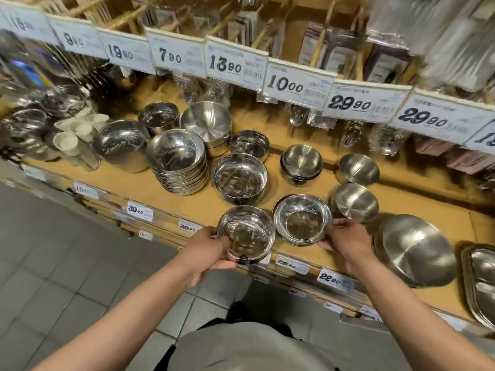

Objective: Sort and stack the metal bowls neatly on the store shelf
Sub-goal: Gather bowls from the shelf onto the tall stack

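My left hand [207, 250] grips a shiny metal bowl [246, 232] by its left rim, at the front edge of the wooden shelf [203, 207]. My right hand [348, 242] holds the right side of a second, similar bowl [302, 219] that rests on the shelf beside the first. Behind them stand a deeper bowl [239, 179], a tall stack of shallow bowls [178, 162] and several more bowls toward the back. Two brushed bowls [355, 200] [359, 168] sit to the right.
A large brushed bowl [417, 249] and metal trays [482, 277] lie at the far right. White cups [72, 137] and other steelware crowd the left. Price tags [297, 81] hang from the upper shelf, with packaged utensils behind. Grey tiled floor [67, 263] lies below.
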Action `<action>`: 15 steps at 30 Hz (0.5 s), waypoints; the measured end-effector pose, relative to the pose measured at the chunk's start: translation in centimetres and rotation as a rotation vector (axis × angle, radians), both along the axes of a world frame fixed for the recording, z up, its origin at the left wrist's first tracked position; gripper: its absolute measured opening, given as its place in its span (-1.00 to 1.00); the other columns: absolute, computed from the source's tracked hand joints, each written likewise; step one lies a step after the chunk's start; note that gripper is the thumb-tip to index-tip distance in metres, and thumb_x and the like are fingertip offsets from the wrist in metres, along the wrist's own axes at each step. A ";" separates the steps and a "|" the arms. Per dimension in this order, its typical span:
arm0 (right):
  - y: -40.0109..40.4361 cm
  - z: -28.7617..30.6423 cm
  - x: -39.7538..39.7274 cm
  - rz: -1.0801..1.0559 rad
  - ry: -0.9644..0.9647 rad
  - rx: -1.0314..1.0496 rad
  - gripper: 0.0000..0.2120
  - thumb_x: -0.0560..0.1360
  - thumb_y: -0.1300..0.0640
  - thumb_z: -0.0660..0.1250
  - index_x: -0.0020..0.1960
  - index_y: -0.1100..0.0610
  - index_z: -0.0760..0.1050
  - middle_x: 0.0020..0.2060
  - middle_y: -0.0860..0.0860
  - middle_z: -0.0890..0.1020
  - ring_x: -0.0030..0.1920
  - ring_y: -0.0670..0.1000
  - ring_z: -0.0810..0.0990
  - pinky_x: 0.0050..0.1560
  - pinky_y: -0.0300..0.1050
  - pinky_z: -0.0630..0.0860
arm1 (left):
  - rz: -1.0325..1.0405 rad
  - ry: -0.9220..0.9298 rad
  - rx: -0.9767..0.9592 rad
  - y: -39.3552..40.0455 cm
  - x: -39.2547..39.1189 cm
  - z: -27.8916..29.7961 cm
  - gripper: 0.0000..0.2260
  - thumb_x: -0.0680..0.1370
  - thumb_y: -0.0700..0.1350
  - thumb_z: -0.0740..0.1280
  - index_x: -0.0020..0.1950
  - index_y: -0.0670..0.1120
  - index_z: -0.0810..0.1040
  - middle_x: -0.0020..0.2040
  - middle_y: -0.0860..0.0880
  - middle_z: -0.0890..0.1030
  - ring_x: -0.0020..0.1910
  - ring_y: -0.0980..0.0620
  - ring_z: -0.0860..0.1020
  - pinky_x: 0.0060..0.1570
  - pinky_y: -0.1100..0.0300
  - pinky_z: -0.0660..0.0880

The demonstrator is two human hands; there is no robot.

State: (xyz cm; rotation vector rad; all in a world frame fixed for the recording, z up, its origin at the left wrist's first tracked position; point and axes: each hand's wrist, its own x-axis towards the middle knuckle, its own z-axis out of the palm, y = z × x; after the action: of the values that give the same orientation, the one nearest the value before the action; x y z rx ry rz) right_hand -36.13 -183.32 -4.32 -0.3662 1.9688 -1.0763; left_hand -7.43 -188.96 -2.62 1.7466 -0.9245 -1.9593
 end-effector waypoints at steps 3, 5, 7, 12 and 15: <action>0.0 -0.5 -0.2 0.079 0.156 0.055 -0.81 0.52 0.29 0.45 -0.25 0.10 0.62 -0.39 0.03 0.73 -0.43 0.00 0.70 -0.32 -0.15 0.64 | 0.028 -0.007 0.004 0.4 -0.1 0.0 -0.68 0.59 -0.32 0.35 0.33 -0.21 0.45 0.01 -0.27 0.72 -0.07 -0.22 0.74 -0.22 0.12 0.70; 0.1 -0.8 -0.2 0.138 0.211 0.089 -0.82 0.52 0.23 0.46 -0.25 0.05 0.63 -0.47 -0.06 0.69 -0.42 0.00 0.70 -0.12 -0.02 0.71 | 0.038 -0.012 0.004 0.7 -0.2 0.1 -0.65 0.59 -0.32 0.35 0.38 -0.21 0.43 0.04 -0.29 0.70 0.00 -0.27 0.71 -0.22 0.11 0.70; 0.1 -1.2 -0.2 0.204 0.255 0.100 -0.82 0.53 0.19 0.45 -0.24 0.02 0.61 -0.49 -0.08 0.67 -0.39 0.04 0.71 0.06 0.14 0.67 | 0.045 -0.013 0.011 1.0 -0.2 0.2 -0.63 0.60 -0.33 0.33 0.41 -0.22 0.41 0.05 -0.28 0.70 -0.01 -0.25 0.72 -0.23 0.12 0.70; -0.7 -2.4 0.1 0.189 -0.021 0.127 -0.77 0.61 0.17 0.37 0.25 0.16 0.54 0.00 0.11 0.70 -0.10 0.12 0.73 0.04 0.09 0.68 | 0.089 -0.013 0.009 1.3 0.0 0.3 -0.67 0.61 -0.36 0.28 0.38 -0.22 0.42 0.05 -0.25 0.69 -0.17 -0.14 0.74 -0.29 0.16 0.68; -0.9 -2.6 0.7 0.169 -0.219 0.120 -0.63 0.63 0.26 0.32 0.43 0.22 0.42 0.21 0.19 0.65 0.03 0.16 0.71 0.03 0.03 0.70 | 0.109 -0.015 0.012 1.5 0.2 0.2 -0.68 0.62 -0.36 0.27 0.37 -0.24 0.40 0.06 -0.26 0.68 -0.23 -0.10 0.72 -0.32 0.17 0.67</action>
State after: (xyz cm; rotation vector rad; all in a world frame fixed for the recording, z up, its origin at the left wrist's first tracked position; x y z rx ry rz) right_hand -35.41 -184.23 -6.94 -0.3290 1.7645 -0.8492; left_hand -7.27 -187.47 -2.40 1.7817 -0.8068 -1.8886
